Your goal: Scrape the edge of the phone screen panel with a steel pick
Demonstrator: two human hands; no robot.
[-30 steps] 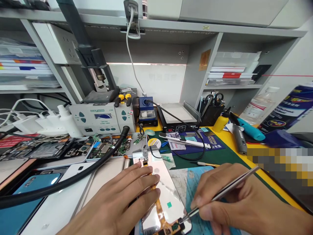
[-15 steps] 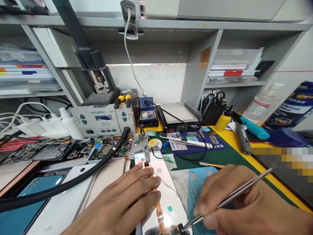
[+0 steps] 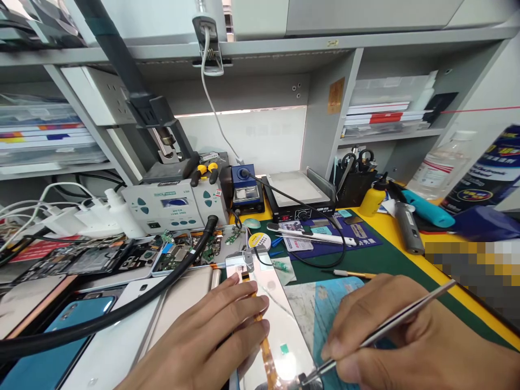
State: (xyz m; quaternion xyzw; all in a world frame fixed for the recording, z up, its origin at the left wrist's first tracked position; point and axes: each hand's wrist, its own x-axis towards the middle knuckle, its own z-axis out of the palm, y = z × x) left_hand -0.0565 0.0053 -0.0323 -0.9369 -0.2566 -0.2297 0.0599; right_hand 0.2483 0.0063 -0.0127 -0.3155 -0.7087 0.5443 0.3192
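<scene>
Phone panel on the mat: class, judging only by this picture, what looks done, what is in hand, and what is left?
Done: the phone panel lies bare, its orange flex cable exposed. In hand: the left hand presses the panel flat while the right hand holds tweezers, tips at the cable's lower end. Left: the cable still lies on the panel; the opened phones to the left remain apart.

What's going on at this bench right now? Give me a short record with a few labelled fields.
Left hand: pressed flat on a shiny phone panel, fingers beside its orange flex cable.
Right hand: grips metal tweezers, tips down at the panel's near end.
Under the panel: blue mat.
Left of the hands: black hose lying across phone backs.
Behind: grey soldering station, yellow bottle.
</scene>
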